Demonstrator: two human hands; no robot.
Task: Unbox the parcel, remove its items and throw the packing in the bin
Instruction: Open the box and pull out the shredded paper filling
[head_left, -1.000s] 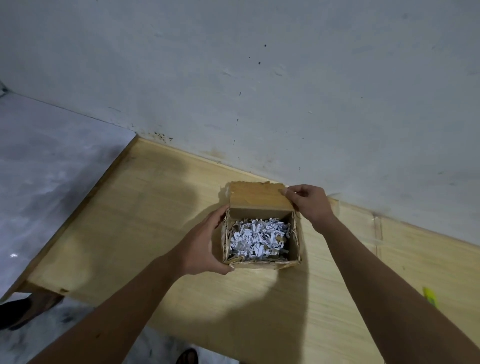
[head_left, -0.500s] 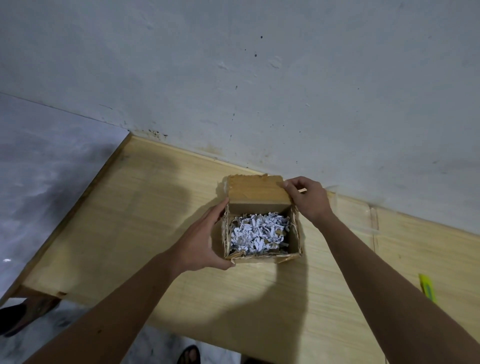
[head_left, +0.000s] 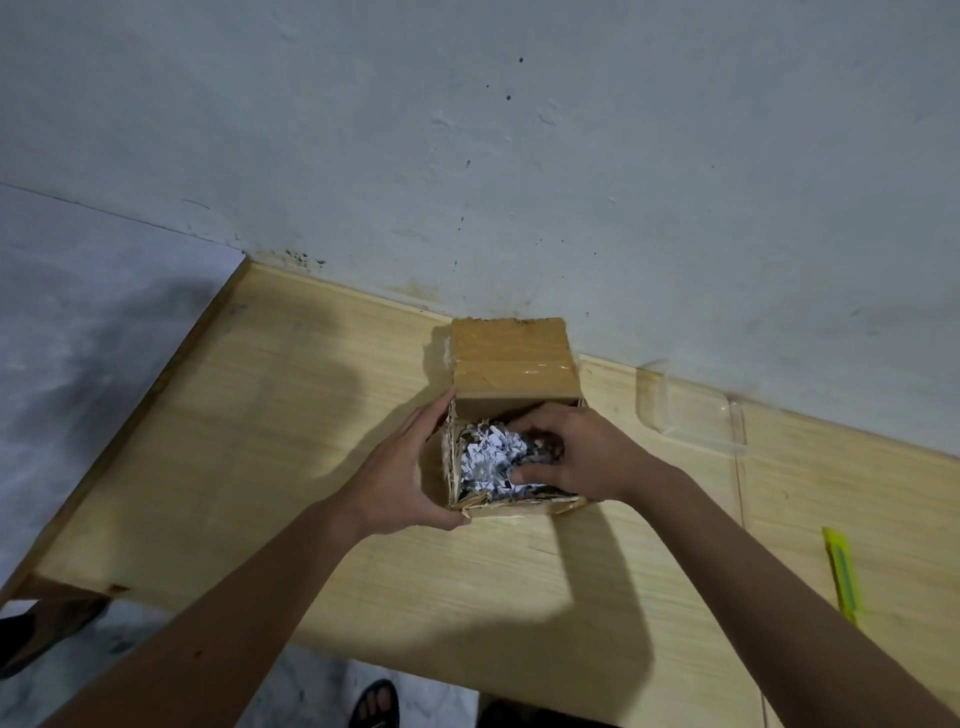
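At the bottom edge of the frame we see a sandalled foot (head_left: 375, 702) on the grey floor (head_left: 78, 332), and another dark sandal (head_left: 31, 639) at the lower left by the bench leg. Our two bare forearms rise from the lower corners toward the middle of the frame. The pale wooden bench (head_left: 291, 426) fills the centre and right, and a yellow-green utility knife (head_left: 844, 571) lies on it at the right edge, well apart from the parcel.

The small cardboard box (head_left: 511, 358) sits on the bench just right of centre, near the wall. Our left hand (head_left: 400, 478) is clamped on its left side, thumb at the near corner and fingers along the wall of the box, as it was half a second ago. Our right hand (head_left: 576, 454) is what has changed: it had been pinching the far flap's right corner, and now it has let go and dropped into the open box, fingers curled together into the shredded white paper (head_left: 488, 457), which it partly covers. We cannot tell whether it has closed on any item beneath.

The taped far flap (head_left: 514, 345) now stands open, tilted back toward the wall. A clear plastic piece (head_left: 691, 415) lies on the bench to the right of the box. Beyond is the stained pale wall (head_left: 519, 156).
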